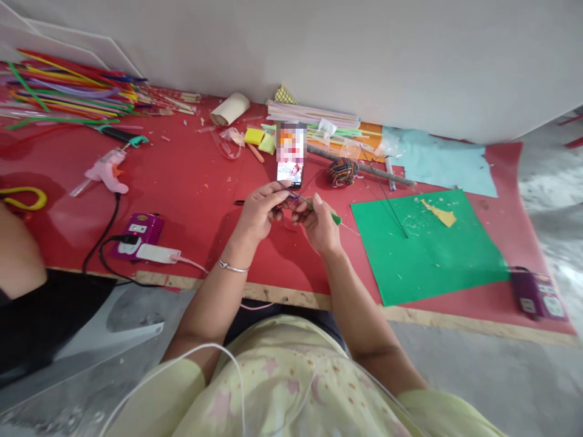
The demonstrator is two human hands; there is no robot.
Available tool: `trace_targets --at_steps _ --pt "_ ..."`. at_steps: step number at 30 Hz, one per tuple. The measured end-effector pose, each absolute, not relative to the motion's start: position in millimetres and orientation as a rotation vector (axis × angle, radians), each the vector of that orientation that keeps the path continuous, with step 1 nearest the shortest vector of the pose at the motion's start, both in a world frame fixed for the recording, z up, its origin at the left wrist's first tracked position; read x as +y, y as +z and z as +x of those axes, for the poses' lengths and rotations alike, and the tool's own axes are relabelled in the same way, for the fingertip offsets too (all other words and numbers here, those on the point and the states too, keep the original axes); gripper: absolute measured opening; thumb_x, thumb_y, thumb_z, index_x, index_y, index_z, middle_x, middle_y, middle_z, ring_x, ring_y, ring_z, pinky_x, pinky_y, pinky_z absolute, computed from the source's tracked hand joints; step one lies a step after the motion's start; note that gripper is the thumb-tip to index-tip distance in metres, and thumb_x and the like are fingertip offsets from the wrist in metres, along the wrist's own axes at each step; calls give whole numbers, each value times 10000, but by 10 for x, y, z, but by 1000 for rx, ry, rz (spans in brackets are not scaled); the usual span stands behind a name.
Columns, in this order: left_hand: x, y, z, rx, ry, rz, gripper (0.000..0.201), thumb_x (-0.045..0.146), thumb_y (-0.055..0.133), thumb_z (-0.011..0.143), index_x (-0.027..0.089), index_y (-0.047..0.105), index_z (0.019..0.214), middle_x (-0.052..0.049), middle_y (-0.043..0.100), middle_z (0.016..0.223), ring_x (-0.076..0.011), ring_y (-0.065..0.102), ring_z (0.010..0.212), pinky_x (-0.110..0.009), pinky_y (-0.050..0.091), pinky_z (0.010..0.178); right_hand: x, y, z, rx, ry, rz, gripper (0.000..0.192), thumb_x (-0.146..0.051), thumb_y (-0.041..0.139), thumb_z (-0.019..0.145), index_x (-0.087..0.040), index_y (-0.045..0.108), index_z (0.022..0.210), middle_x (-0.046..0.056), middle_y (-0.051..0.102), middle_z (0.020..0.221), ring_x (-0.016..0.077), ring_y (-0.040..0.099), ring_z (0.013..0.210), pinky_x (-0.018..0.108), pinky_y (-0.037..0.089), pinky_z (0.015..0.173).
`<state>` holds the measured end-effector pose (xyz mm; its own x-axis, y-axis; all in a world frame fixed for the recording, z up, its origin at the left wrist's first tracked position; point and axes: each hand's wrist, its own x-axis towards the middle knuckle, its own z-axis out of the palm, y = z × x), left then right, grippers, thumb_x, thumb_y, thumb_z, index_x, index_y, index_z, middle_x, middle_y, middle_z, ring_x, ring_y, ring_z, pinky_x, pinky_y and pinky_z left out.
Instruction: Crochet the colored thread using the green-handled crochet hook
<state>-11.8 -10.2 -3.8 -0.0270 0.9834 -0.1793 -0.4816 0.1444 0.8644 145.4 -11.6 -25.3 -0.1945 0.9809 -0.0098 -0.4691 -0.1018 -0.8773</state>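
Both hands meet over the red tabletop, just in front of a propped phone with a lit screen. My left hand is closed in a pinch on dark yarn; how much of it lies under the fingers is hidden. In my right hand is a crochet hook with a green handle, its thin shaft pointing toward the left fingertips. The hook's tip is too small to make out. Behind the right hand sits a multicoloured yarn ball, resting by a grey stick.
A green sheet with yellow scraps lies right, near a purple socket box. Leftward are another purple socket box, a pink glue gun with its cord, and colourful pipe cleaners. Another person's limb shows at far left.
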Motion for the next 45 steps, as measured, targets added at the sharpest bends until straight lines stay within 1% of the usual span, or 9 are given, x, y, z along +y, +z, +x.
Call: trace_targets --at_steps 7,14,20,25,32,35,39,41,45 --pt "-97 -12 -124 966 1327 706 453 213 913 603 182 803 1041 23 722 793 -61 575 552 -187 383 445 -122 -241 1447 -933 1581 -777 547 -768 738 889 -232 714 777 36 735 793 153 661 648 296 565 573" --pt "-88 -29 -148 918 1305 692 419 180 890 612 185 817 1025 28 697 806 -48 558 548 -184 398 454 -138 -253 1438 -945 1610 -825 567 -798 711 883 -237 709 802 38 733 778 156 653 620 310 575 585" --pt "-98 -27 -141 959 1295 751 481 236 894 660 209 814 1133 12 736 833 -53 547 540 -191 303 427 -161 -230 1434 -943 1593 -869 596 -832 700 865 -239 704 801 39 737 742 160 647 585 317 572 558" --pt "-99 -41 -149 950 1300 737 403 237 914 654 186 822 1043 16 707 763 -57 541 532 -197 360 456 -166 -241 1438 -952 1584 -855 590 -813 694 886 -230 704 796 29 737 739 155 664 573 318 588 569" --pt "-99 -36 -176 912 1291 722 421 188 896 639 187 817 1053 16 711 781 -75 592 564 -203 418 489 -155 -236 1441 -931 1649 -805 581 -791 737 857 -214 727 793 36 770 753 162 700 608 303 592 574" --pt "-97 -15 -178 907 1292 714 389 190 868 642 189 820 1027 22 692 777 -74 580 562 -209 418 487 -151 -249 1442 -942 1665 -798 583 -802 749 830 -221 728 788 38 781 775 175 710 633 315 603 584" --pt "-94 -15 -155 945 1335 762 395 186 836 649 198 827 1043 34 665 757 -57 496 528 -210 353 459 -149 -287 1453 -997 1653 -798 555 -770 730 876 -221 757 799 41 775 797 183 727 661 330 624 617" --pt "-98 -34 -131 1006 1398 850 427 174 818 680 215 835 1105 34 671 765 -62 484 549 -216 366 486 -163 -290 1453 -1034 1607 -847 537 -747 715 908 -221 773 813 41 765 794 179 721 663 335 631 644" --pt "-110 -111 -67 1200 1542 1060 478 151 821 747 252 840 1214 13 722 815 -102 579 694 -232 478 653 -230 -239 1421 -1118 1387 -968 516 -704 661 976 -223 774 831 37 744 798 173 705 704 337 629 724"
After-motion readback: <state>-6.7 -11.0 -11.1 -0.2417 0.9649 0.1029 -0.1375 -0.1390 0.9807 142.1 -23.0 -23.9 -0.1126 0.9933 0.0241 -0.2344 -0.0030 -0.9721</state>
